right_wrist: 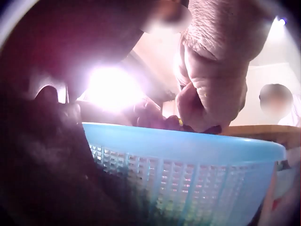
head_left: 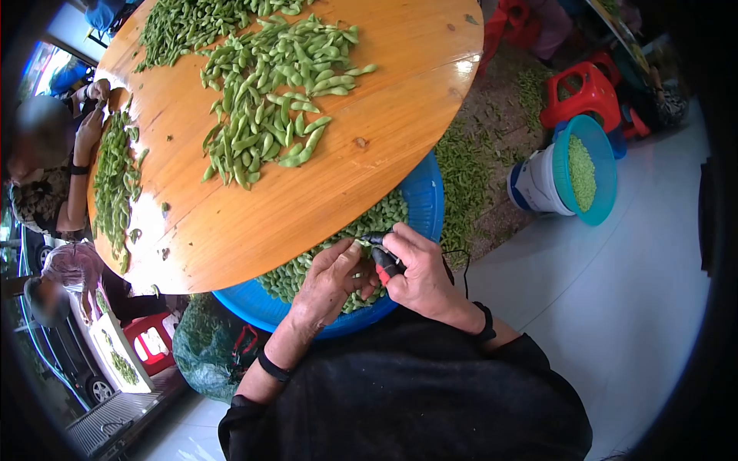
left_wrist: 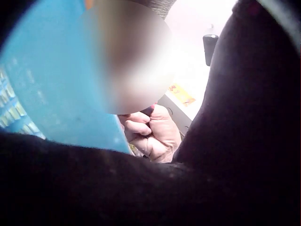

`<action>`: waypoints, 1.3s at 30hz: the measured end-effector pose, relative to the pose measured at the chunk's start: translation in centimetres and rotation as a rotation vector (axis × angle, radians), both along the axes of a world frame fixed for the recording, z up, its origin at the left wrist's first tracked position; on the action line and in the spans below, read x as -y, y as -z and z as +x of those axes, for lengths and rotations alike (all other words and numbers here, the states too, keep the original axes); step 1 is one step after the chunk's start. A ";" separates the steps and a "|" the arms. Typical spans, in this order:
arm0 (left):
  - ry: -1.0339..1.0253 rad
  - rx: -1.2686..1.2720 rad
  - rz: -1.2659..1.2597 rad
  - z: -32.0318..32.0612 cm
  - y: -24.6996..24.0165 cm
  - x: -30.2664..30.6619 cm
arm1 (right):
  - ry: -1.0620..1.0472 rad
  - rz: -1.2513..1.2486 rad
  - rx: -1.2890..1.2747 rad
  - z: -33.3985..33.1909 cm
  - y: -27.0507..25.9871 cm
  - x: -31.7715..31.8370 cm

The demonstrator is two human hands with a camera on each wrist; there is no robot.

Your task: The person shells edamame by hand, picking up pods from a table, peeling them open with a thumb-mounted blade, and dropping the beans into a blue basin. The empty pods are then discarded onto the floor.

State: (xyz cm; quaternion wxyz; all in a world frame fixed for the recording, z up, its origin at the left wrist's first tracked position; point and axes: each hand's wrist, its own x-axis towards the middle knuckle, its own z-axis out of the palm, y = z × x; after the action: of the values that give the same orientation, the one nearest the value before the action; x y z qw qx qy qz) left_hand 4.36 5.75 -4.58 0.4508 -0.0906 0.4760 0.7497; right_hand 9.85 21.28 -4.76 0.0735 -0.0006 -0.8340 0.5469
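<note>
Over the blue basket, both hands meet in the head view. My right hand grips a black-and-red handheld tool, its dark tip pointing at the left fingers. Thumb and forefinger of my left hand pinch a small green pod, mostly hidden by the fingers and right at the tool's tip. Below them, shelled green beans fill the basket. In the right wrist view my right hand hangs above the basket's rim.
Piles of green pods lie on the wooden table, which overhangs the basket. At right stand a white bucket with a teal basin and a red stool. Discarded pods litter the floor. Other people sit at left.
</note>
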 end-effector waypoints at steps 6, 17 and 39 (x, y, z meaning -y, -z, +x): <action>-0.075 0.007 -0.163 0.8 0.9 -0.5 | 0.021 0.028 -0.078 -0.2 0.2 0.9; 0.490 -1.095 -0.314 -2.5 -4.6 1.8 | 0.428 0.520 0.093 0.0 -1.6 -9.1; 0.065 -0.582 -0.188 -4.2 -3.6 1.4 | -0.113 -0.434 0.234 -2.5 -2.4 -1.9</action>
State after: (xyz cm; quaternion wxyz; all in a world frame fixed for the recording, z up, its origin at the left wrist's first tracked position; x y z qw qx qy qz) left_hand 0.15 4.38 -0.96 0.3086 0.1019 0.6551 0.6821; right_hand 7.35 23.17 -2.32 -0.0559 -0.0332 -0.6986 0.7126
